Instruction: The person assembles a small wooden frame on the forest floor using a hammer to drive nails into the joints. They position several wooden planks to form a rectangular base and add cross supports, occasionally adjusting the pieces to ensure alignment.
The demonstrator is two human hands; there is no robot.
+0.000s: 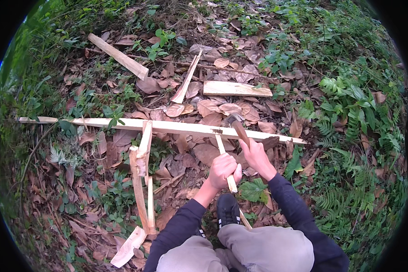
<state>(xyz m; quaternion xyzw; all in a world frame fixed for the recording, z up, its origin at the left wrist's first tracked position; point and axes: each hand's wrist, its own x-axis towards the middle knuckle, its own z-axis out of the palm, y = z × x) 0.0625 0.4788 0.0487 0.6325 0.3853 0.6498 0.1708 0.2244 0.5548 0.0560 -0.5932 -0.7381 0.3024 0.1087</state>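
Note:
My left hand [223, 171] is wrapped round a thin pale wooden stick [231, 183], which sticks out above and below the fist. The stick's far end meets the near side of a long pale wooden pole [177, 127] lying across the leaves. In my right hand [257, 158] is a hammer [242, 134] with a brown wooden handle. Its dark metal head is over the pole, just right of the stick's far end; whether it touches the wood I cannot tell. A dark mark shows on the pole beside the hammer head.
Beyond the pole lie a split log piece [118, 56], a pointed sliver [187, 77] and a short board [237, 89]. At left, several wood pieces [140, 186] lean together near a short slab [128, 247]. Ferns [344, 167] grow at right. My shoe [227, 209] is close below my left hand.

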